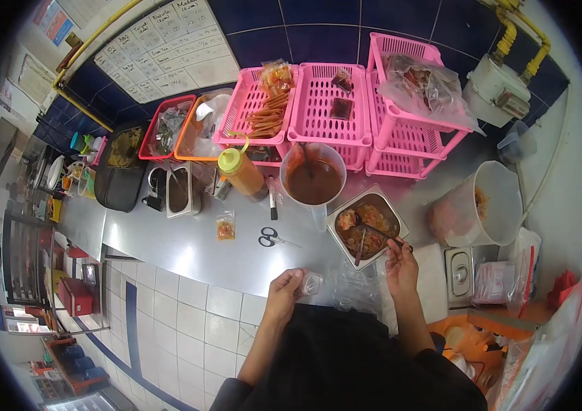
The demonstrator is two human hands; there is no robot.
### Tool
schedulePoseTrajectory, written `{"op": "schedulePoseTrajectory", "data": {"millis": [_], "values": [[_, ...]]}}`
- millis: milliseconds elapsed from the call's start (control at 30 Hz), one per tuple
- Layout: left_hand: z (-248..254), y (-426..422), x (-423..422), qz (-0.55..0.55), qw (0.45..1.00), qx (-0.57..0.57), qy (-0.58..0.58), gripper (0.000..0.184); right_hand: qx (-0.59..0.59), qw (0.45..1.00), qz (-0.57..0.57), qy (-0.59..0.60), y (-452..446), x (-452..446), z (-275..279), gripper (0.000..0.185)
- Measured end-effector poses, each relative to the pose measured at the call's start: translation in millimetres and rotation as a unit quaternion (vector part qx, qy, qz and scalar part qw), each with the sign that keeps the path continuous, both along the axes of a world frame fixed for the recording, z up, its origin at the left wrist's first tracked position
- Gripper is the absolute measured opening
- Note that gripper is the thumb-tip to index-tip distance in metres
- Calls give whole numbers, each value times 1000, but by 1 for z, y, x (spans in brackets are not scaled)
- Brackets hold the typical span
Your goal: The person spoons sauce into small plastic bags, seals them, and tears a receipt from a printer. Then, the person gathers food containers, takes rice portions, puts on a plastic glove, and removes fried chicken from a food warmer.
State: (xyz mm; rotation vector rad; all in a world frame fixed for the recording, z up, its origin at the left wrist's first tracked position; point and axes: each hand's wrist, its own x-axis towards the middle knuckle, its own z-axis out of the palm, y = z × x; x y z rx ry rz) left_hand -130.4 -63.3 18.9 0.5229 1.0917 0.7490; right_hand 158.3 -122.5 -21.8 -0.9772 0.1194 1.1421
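Observation:
My left hand (283, 293) is closed on a small clear plastic bag (310, 283) near the counter's front edge. With my right hand (401, 267) I grip the dark handle of a ladle (378, 233). Its bowl, filled with chunky reddish food, is over the left part of a steel container (385, 213) of sauce. A second utensil (360, 248) leans in the same container. Several empty clear bags (355, 286) lie between my hands. A filled small bag (225, 226) rests on the counter to the left, near black-handled scissors (270, 237).
Behind the container stand a jug of brown sauce (313, 183), a squeeze bottle (242, 174) and pink baskets (331, 113). A marker (273, 204) lies beside the jug. At right are a large translucent bucket (481, 205) and a lidded steel container (459, 272).

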Motion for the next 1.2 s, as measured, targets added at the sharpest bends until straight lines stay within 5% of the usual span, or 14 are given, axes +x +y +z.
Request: {"op": "schedulePoseTrajectory", "data": {"millis": [300, 533, 767, 933, 1200], "values": [[-4, 36, 63, -30, 997, 44, 47, 19, 72, 993, -45, 81, -12, 27, 5, 27], [-5, 53, 132, 37, 993, -3, -114, 21, 63, 993, -56, 77, -23, 30, 43, 28], [-15, 57, 139, 4, 974, -18, -224, 18, 41, 996, -55, -54, -27, 20, 62, 31], [0, 54, 134, 14, 988, 6, -156, 18, 26, 976, -41, -212, -24, 18, 70, 34], [-6, 56, 136, -1, 995, 28, -97, 21, 4, 962, -17, -273, -15, 23, 67, 34]]}}
